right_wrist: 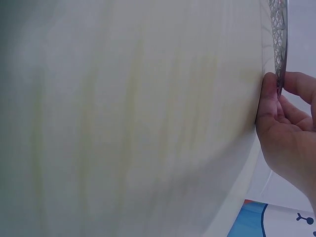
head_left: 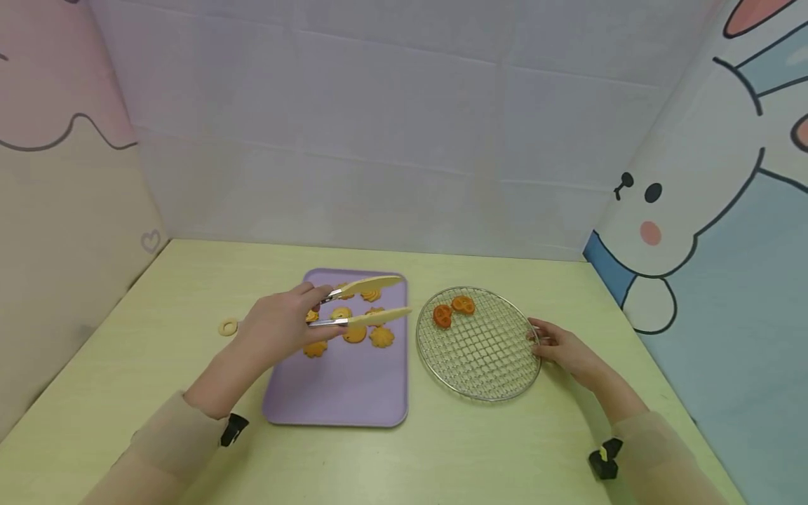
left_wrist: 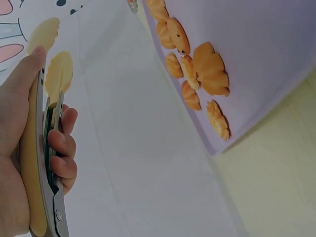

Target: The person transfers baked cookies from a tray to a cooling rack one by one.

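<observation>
Your left hand [head_left: 274, 322] is wrapped round the tongs [head_left: 379, 317], and the left-wrist view backs it up: fingers curled over the metal arm, yellow grip against your palm. The two yellow tips stand apart, over the upper part of the lilac tray [head_left: 334, 400]. Under and around them sit the golden cookies [head_left: 381, 337], bunched at the tray's far end: scalloped ones, a swirled one, some partly hidden by your hand and the tongs.

Across to your right hand [head_left: 568, 354], and it's pinching the round wire rack [head_left: 480, 351] at its right edge, digits on both faces of the rim in the right-wrist view. You've got the rack just beside the tray, with two orange-brown pieces [head_left: 442, 316] near its far left edge. Whether the gripped edge is clear of the bench [head_left: 467, 449], I can't tell.

Out left, a pale ring [head_left: 228, 327] lies on the bench, near your left hand. Black devices [head_left: 604, 459] sit at both your cuffs. For markings, you have pictures: a cartoon rabbit [head_left: 669, 210] on the right-hand wall, a small heart outline [head_left: 151, 241] on the left.
</observation>
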Motion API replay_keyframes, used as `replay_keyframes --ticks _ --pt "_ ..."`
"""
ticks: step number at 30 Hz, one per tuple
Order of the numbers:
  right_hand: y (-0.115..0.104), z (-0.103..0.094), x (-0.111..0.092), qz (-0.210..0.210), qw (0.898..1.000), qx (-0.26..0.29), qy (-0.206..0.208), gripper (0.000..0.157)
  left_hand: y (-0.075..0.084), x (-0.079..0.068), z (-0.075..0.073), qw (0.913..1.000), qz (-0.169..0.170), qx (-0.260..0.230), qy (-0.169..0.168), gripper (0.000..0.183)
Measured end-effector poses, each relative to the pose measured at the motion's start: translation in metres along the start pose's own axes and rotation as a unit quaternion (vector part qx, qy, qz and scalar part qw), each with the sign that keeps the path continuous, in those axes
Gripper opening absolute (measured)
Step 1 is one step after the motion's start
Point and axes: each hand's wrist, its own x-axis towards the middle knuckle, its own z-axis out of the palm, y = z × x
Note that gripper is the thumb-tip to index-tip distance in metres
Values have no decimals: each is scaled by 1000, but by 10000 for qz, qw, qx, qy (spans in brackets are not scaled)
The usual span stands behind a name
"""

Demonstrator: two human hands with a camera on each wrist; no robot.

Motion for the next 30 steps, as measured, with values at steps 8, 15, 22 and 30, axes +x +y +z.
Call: replay_keyframes --ticks 8,15,22,30 --pt "1 1 0 -35 10000 37 -28 64 -18 -15 -10 9998 196 79 -23 62" --pt "2 -1 -1 -87 9999 -51 9 63 -33 -24 -17 9994 323 64 -135 59" --pt "0 0 1 1 10000 -49 -4 64 -50 -36 -21 9992 279 10 -281 57" --pt "-2 -1 1 5 10000 -12 -40 64 -78 -51 -17 9990 129 59 -424 48"
